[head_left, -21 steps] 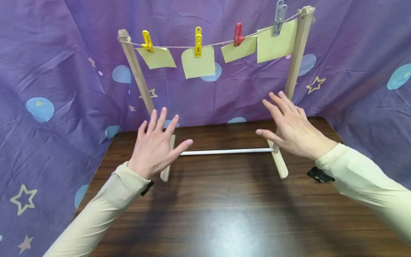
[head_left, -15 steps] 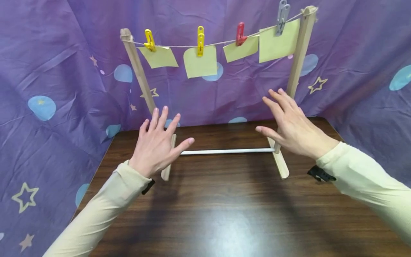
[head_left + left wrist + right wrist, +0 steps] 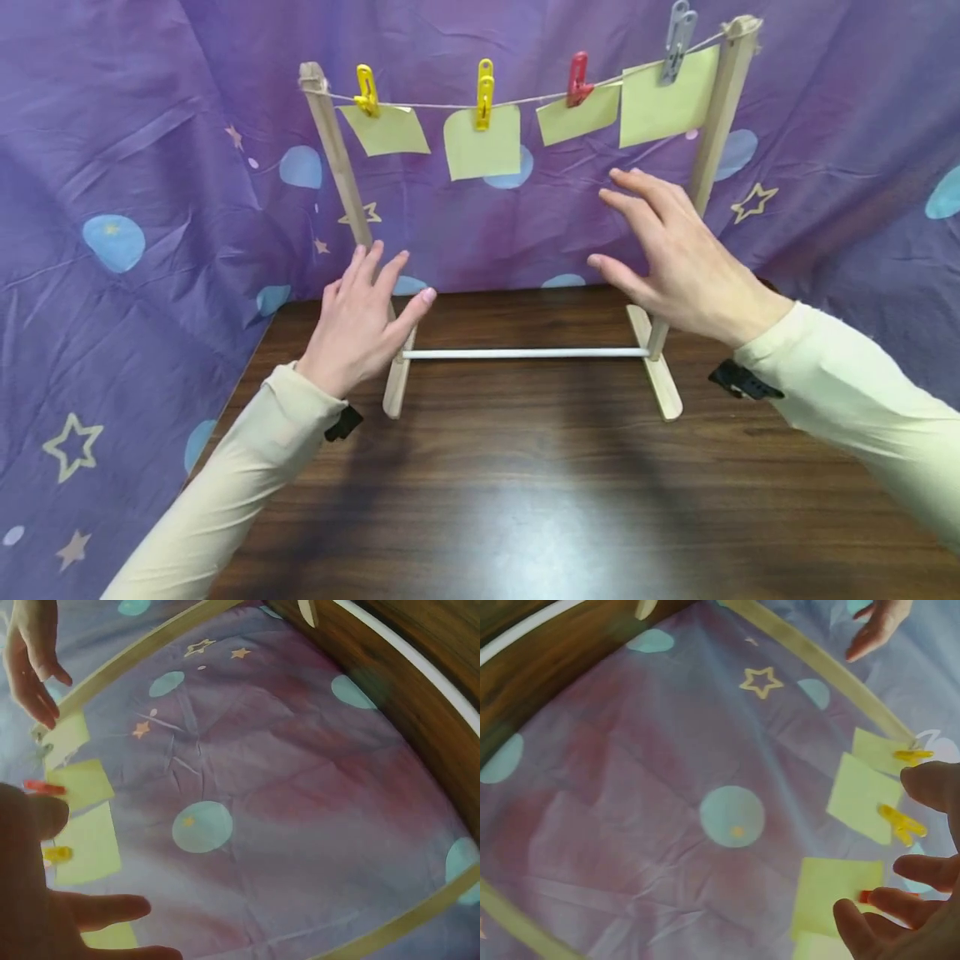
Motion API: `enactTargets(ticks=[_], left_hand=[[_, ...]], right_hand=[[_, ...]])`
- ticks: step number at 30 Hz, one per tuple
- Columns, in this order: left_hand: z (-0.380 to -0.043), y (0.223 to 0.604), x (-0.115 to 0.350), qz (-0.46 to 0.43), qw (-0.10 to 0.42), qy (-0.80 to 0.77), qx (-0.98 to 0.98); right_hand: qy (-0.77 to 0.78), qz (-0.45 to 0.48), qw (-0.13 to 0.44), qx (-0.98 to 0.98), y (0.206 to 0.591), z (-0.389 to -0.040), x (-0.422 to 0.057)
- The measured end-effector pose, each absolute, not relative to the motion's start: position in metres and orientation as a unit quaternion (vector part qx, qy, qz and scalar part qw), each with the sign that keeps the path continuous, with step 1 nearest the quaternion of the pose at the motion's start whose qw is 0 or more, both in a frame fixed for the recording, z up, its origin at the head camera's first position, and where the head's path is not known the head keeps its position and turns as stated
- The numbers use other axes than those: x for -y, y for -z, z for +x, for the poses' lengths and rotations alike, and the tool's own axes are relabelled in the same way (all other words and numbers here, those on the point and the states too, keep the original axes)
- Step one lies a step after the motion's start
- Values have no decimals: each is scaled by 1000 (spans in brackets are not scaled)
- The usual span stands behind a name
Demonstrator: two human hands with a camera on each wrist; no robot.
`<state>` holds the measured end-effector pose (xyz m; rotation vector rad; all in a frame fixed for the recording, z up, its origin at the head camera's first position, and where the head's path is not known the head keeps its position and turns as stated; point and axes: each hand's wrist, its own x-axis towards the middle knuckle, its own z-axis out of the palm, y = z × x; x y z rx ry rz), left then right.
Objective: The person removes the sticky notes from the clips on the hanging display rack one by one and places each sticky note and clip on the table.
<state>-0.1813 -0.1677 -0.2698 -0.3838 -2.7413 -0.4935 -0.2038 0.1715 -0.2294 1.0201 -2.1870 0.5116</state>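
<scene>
My left hand (image 3: pixel 352 321) is held in the air in front of the rack's left post (image 3: pixel 339 158), fingers spread and holding nothing. On the other side my right hand (image 3: pixel 686 258) hovers before the right post (image 3: pixel 722 125), its fingers slightly bent and holding nothing. Above the hands a string (image 3: pixel 431 106) runs between the posts. Pale yellow paper notes hang from it: a left note (image 3: pixel 390 133) and a second note (image 3: pixel 480 154) under yellow clothespins (image 3: pixel 366 92), a third note (image 3: pixel 577 118) under a red clothespin (image 3: pixel 577 79), and a right note (image 3: pixel 667 108) under a grey clothespin (image 3: pixel 678 46).
A white rod (image 3: pixel 525 353) joins the rack's wooden feet (image 3: pixel 663 390) on the dark wooden table (image 3: pixel 487 467). Behind the rack hangs a purple cloth (image 3: pixel 480 225) with stars and balloons, which also covers both sides.
Both hands have risen a little, the right one more, nearer the hanging notes. The rack sits slightly further right in the head view. The notes and clothespins still hang on the string.
</scene>
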Motion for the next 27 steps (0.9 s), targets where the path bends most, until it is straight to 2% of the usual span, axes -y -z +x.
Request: enactTargets(ticks=[5,16,19,22,27], left_hand=[[-188,265,172,-136,171,285,933],[-222,255,158,-66,109,656,744],[-233,254,152,-33,76,742,665],[-243,253,150,-5,19,813,582],[-260,248,146,40,-51,870,490]], right_hand=[[-200,408,355,817,214,-206,-155],[-261,423,369,785,176,-214,-99],[-285,425,365,778,169,-217,-80],[-302,421,351,780,162,-221,-63],[-330,400,322,792,153,-231,-39]])
